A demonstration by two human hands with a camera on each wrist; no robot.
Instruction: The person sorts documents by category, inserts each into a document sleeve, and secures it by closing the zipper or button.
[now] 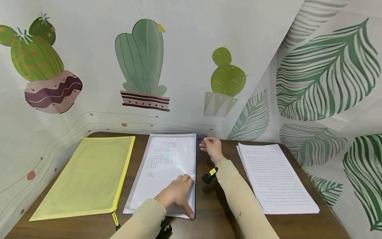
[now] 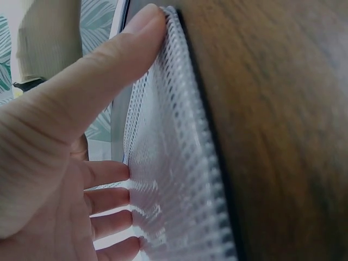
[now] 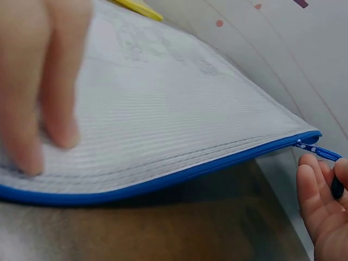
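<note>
A clear mesh zipper pouch (image 1: 143,186) lies in the middle of the table, with a printed sheet (image 1: 162,162) showing through it. My left hand (image 1: 178,192) rests on its near right part, fingers extended and thumb (image 2: 144,22) at the near corner. Along the right side runs a blue zipper (image 3: 163,184), lifted off the table in the right wrist view. At the far right corner my right hand (image 1: 212,148) pinches the cord of the blue zipper pull (image 3: 326,154). The slider sits by that corner, and the zipper looks closed along its visible length.
A yellow mesh zipper pouch (image 1: 86,176) lies flat on the left, its yellow pull (image 1: 115,219) hanging toward the near side. On the right is a stack of printed paper (image 1: 277,179). A patterned cloth wall (image 1: 191,66) rises behind the brown table (image 1: 215,205).
</note>
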